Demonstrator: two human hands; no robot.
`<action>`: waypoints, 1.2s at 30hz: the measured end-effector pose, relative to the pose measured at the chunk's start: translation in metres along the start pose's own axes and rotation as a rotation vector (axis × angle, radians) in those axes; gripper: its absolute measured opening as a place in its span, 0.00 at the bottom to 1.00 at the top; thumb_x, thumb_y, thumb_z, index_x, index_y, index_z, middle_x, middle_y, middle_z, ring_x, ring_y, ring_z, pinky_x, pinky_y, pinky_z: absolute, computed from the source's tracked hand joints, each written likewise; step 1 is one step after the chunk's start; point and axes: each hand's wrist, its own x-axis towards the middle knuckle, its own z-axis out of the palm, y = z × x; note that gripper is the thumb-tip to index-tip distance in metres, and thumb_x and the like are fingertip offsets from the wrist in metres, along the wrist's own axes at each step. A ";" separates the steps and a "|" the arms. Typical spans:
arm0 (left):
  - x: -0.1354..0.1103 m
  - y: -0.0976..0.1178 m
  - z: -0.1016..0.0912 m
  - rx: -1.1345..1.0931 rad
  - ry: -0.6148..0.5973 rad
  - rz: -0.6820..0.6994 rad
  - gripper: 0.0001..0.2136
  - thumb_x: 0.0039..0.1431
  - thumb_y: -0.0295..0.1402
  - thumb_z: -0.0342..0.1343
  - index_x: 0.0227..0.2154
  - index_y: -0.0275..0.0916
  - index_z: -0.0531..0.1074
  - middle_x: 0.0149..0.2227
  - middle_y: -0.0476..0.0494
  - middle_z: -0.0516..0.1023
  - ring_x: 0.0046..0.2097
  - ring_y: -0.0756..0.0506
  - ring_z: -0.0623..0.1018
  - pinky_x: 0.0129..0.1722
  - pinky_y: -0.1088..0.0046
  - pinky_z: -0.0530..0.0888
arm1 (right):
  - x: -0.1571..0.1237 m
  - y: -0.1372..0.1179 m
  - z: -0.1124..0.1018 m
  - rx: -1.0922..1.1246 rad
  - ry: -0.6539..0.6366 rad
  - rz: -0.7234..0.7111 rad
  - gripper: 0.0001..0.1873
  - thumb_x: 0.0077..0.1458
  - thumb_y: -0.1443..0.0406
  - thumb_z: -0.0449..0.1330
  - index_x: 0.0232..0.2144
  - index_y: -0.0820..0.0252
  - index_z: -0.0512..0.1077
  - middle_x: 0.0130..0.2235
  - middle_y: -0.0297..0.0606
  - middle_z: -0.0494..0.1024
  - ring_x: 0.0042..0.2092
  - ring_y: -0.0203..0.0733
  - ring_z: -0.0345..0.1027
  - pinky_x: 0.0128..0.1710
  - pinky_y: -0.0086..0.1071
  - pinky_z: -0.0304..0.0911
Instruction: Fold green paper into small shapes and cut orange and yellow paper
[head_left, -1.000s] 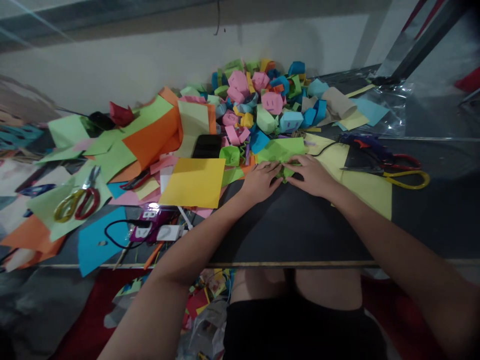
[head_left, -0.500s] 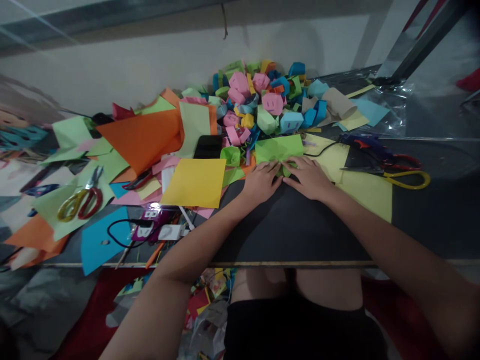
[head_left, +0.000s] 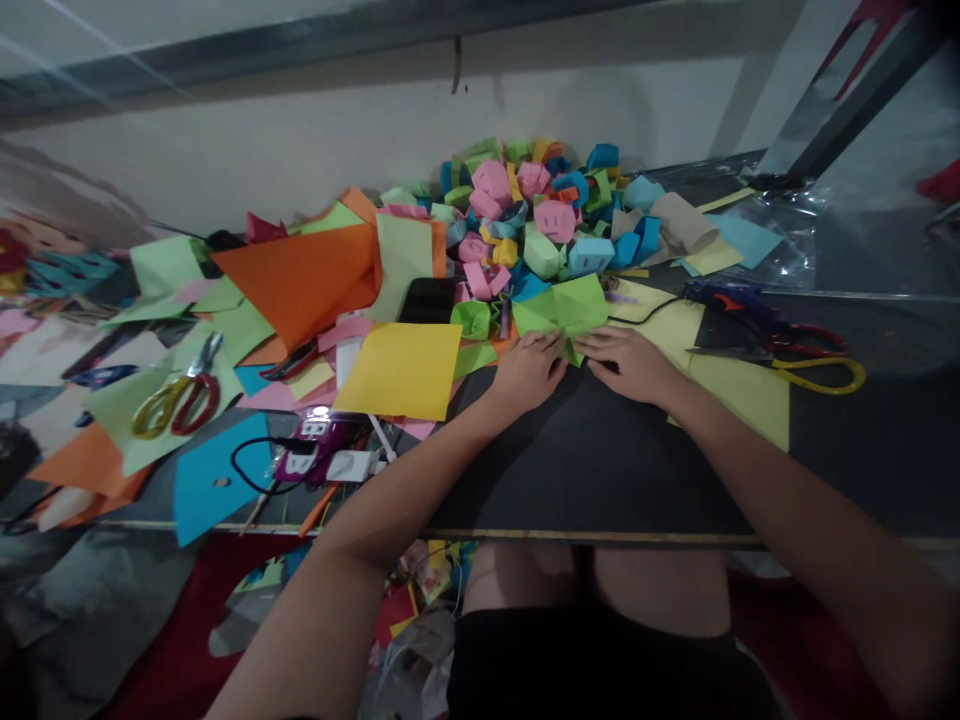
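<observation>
A sheet of green paper (head_left: pixel 574 303) with creases stands partly raised on the dark table, its near edge under my fingers. My left hand (head_left: pixel 531 370) has its fingers bent over the left part of that edge, closed on the paper. From the other side my right hand (head_left: pixel 630 362) pinches the paper, thumb below and fingers above. A small gap separates the two hands, and a bit of green paper shows in it. My fingertips partly hide the fold.
Behind lies a heap of folded paper pieces (head_left: pixel 555 220). Left are a yellow sheet (head_left: pixel 401 370), a black phone (head_left: pixel 427 300), scissors (head_left: pixel 180 395) and a purple power strip (head_left: pixel 315 440). Right are a glue gun (head_left: pixel 731 303), yellow-and-red-handled scissors (head_left: pixel 821 372) and pale yellow paper (head_left: pixel 739 405).
The green paper's upper part has lifted and bent at a crease. My fingers have drawn in along its near edge, and my hands sit slightly farther apart. The view has shifted a little.
</observation>
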 end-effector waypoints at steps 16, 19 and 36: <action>0.001 -0.006 0.006 -0.025 0.015 0.015 0.23 0.72 0.36 0.46 0.65 0.32 0.67 0.67 0.35 0.70 0.67 0.39 0.70 0.67 0.59 0.66 | -0.001 0.004 -0.001 0.032 -0.050 0.031 0.23 0.66 0.62 0.55 0.61 0.54 0.75 0.62 0.41 0.75 0.65 0.50 0.68 0.66 0.54 0.63; 0.001 -0.007 0.007 -0.028 0.021 0.018 0.24 0.72 0.37 0.45 0.66 0.33 0.65 0.66 0.36 0.71 0.67 0.39 0.70 0.67 0.58 0.66 | 0.000 0.001 -0.003 0.005 -0.071 0.040 0.23 0.66 0.61 0.55 0.61 0.55 0.75 0.62 0.42 0.75 0.64 0.51 0.68 0.66 0.54 0.63; 0.000 -0.005 0.008 0.012 0.019 0.014 0.25 0.68 0.36 0.47 0.66 0.37 0.66 0.69 0.37 0.67 0.66 0.37 0.70 0.65 0.55 0.68 | -0.012 -0.054 0.021 -0.157 -0.062 0.117 0.43 0.66 0.45 0.50 0.68 0.73 0.63 0.69 0.59 0.62 0.72 0.61 0.53 0.71 0.53 0.52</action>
